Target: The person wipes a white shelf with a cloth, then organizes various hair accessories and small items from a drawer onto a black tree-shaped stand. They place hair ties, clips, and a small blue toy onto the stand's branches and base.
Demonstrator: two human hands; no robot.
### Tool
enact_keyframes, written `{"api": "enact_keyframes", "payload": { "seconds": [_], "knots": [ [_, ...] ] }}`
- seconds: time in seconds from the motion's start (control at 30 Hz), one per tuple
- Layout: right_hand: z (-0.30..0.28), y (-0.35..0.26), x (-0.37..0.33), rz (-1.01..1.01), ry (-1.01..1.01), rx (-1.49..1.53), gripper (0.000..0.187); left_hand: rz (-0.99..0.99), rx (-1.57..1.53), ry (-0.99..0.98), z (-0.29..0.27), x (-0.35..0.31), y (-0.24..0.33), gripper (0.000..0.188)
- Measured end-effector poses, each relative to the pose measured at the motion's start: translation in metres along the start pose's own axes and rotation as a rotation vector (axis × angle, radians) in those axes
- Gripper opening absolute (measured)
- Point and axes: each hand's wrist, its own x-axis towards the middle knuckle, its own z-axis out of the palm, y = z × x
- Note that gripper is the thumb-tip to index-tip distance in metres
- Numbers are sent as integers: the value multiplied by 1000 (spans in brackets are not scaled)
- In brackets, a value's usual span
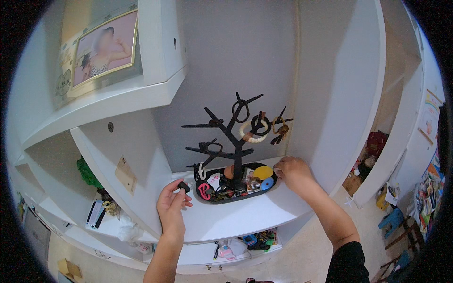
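My left hand (171, 207) pinches a small black object (184, 187) between thumb and fingers, just left of an oval black tray (222, 201). Its exact kind is too small to tell. From the tray rises a black tree-shaped jewellery stand (238, 158). Hair ties and bracelets hang on its branches, among them a cream-coloured ring (253, 138). At the tray's right end my right hand (296, 173) is curled, fingertips turned down and partly hidden, beside a yellow disc (263, 173) and a blue disc (267, 184). A pink and black hair tie (204, 191) lies at the tray's left end.
White shelf walls (337, 94) rise on both sides of the niche. A framed photo (106, 47) stands on the upper left shelf. Below, a lower shelf (264, 257) holds assorted small items. A blue stool (391, 221) is on the floor at right.
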Motion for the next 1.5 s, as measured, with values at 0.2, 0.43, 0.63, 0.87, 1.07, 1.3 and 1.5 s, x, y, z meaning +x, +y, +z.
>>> {"api": "enact_keyframes", "payload": {
  "seconds": [0.2, 0.43, 0.63, 0.87, 1.07, 1.3, 1.5],
  "knots": [
    [3, -32, 20, -145, -71, 466, 17, -4, 5, -8, 2, 3, -1, 28],
    [-12, -33, 19, -245, 216, 695, 21, 20, -18, 11, -2, 4, -6, 28],
    [-57, -28, 14, 135, 744, 1215, 20, 5, 0, 42, -1, 3, -6, 28],
    [-48, 6, 52, 643, 731, 1582, 22, 10, -37, 0, -3, 2, -5, 28],
    [-30, 6, 46, 711, 478, 1573, 22, 19, -19, 11, 1, 2, -4, 28],
    [-10, 10, 22, 572, -84, 1283, 24, 12, 3, -8, 2, 1, -2, 28],
    [-27, -28, 33, 358, -235, 582, 28, 35, -27, 29, -1, 1, -3, 26]
  ]
}}
